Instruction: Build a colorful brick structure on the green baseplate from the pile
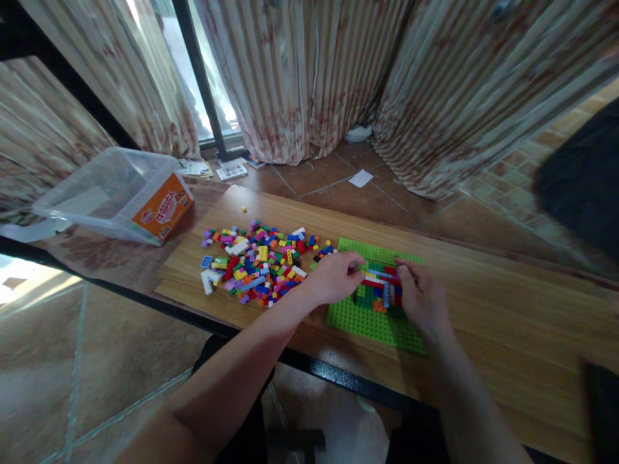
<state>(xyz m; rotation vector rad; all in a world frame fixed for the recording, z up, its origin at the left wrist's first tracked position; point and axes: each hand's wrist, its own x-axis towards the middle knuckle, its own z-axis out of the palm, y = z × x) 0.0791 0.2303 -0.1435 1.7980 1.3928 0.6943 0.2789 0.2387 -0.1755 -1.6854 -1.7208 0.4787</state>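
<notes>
A green studded baseplate lies on the wooden table, carrying a low build of colourful toy bricks in red, white, blue, green and orange. At the build's left side, my left hand is closed in a pinch; a small yellow-green bit shows by its fingertips, too small to name surely. My right hand wraps the right side of the build, thumb and forefinger against its red bricks. Its other fingers are partly hidden.
Loose bricks are heaped left of the baseplate, and one yellow brick lies apart behind them. A clear plastic bin with an orange label stands at the far left. The table's dark front edge runs below my forearms.
</notes>
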